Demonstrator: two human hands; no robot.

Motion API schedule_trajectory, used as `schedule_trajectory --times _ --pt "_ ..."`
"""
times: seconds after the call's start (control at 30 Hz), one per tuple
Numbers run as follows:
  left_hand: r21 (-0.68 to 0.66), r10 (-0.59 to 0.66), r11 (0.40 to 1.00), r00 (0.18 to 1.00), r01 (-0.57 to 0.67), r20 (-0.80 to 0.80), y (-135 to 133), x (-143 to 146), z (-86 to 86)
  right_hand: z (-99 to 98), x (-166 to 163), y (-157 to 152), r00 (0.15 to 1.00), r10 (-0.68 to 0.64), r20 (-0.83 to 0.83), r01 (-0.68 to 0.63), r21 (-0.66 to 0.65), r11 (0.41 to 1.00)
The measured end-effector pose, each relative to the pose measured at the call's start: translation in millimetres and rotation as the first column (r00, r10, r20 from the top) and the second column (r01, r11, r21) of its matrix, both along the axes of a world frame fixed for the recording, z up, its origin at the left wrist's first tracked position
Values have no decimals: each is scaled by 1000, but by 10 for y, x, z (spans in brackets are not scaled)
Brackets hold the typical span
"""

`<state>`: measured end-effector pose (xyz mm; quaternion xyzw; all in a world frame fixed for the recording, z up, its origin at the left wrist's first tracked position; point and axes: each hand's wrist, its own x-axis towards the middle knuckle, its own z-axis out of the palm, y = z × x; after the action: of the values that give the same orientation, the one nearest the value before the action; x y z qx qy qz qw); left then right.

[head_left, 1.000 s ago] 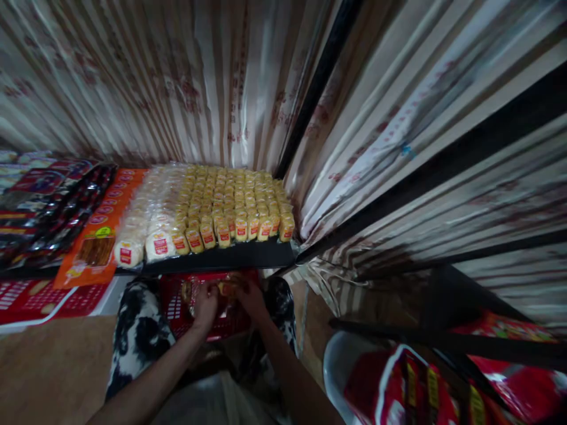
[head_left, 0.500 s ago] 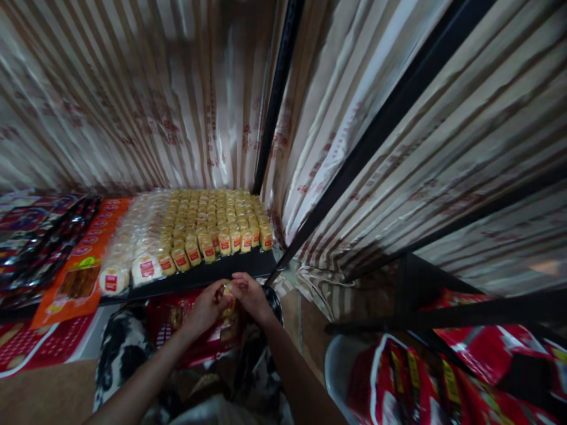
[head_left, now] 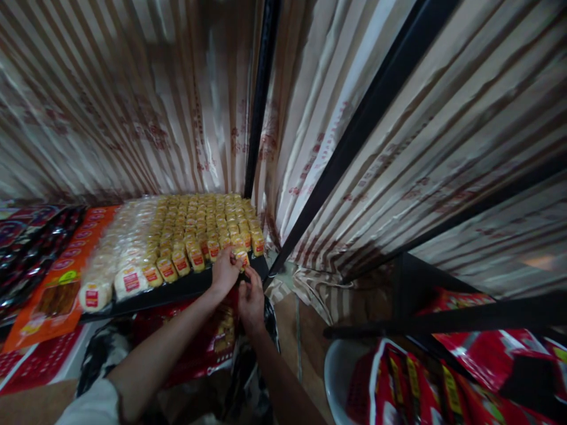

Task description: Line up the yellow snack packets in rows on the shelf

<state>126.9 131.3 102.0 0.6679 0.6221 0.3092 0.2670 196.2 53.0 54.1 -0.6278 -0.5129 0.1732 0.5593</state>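
A small yellow packaged snack with a red label is between my two hands, at the front right of the shelf. My left hand pinches it from the left. My right hand is at its lower right, fingers curled, fingertips touching or very near it. Just behind stand tight rows of the same yellow packets, red labels facing me. Rows of white round packets adjoin them on the left. Below my hands lies an open red bag with yellow packets showing inside.
On the left of the black shelf lie an orange packet and dark packets. A slanted black post rises at right before striped curtains. A pale tub and red packets stand low right.
Both hands have moved forward, from above the red bag to the front row on the shelf, carrying the yellow packet. The view has shifted slightly to the right.
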Motion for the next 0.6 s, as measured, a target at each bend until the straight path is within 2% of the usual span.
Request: schedule_trajectory --times 0.13,0.37,0.47,0.6 --pt "6 -8 1000 995 8 -96 94 161 12 -81 25 107 997 -2 76 1 18 1000" --pt "23 1 1000 978 4 -211 198 284 -36 -146 80 307 997 -11 82 11 0 1000" --pt "50 -14 998 981 24 -196 227 298 -80 -165 104 365 997 -16 70 15 16 1000" --pt "143 -29 989 995 43 -94 217 303 -175 -211 132 422 998 -18 61 17 5 1000"
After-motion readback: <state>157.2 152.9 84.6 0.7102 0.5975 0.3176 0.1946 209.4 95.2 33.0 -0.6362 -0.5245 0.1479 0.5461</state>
